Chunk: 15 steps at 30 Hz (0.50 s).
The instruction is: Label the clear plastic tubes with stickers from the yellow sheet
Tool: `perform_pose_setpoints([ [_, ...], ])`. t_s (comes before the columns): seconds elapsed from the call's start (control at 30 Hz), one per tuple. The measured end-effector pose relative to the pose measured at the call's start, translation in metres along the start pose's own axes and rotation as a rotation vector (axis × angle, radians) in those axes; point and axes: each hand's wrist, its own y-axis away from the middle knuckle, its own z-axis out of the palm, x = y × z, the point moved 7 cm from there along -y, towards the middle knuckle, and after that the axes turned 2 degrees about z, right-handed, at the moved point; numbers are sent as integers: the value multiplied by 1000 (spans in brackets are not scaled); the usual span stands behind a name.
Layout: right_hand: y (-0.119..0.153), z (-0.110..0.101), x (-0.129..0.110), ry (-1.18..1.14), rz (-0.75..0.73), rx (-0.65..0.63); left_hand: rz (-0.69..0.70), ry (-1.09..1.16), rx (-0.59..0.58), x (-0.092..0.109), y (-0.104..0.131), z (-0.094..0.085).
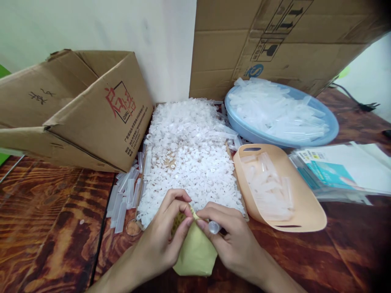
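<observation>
Above the table's near edge, a soft yellow pouch point(195, 252) hangs between my hands, with a patterned patch showing on its left side near the top. My left hand point(165, 232) pinches its upper edge between thumb and fingers. On the other side, my right hand point(229, 236) grips the same edge, thumb and forefinger closed on it. A clear plastic tube point(214, 227) sticks out of my right fingers, its round end facing me. Right behind my hands, a shallow box holds a pile of small white translucent plastic pieces point(195, 171).
An open cardboard box point(100, 110) stands at left, with loose clear tubes point(120, 207) beside it. To the right are a blue basin point(241, 128) heaped with tubes, a peach tray point(308, 211) with more tubes, and plastic-wrapped packs point(332, 171). A large carton point(226, 53) stands behind.
</observation>
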Motion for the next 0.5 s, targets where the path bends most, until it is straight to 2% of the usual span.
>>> perform_pose_setpoints([
  [0.1,-1,-4,1,61,1,44,-50,69,19,-5,-1,-3],
  [0.2,0,-13,-2,288,-68,212,-116,160,30,-8,-1,-4],
  [0.27,0,-14,-3,434,-108,270,-136,209,15,-7,-1,-2],
  [0.33,0,-9,-1,489,-123,239,-133,233,-4,-5,0,2],
  [0.5,1,7,-1,454,-155,130,-88,229,-20,2,2,10],
])
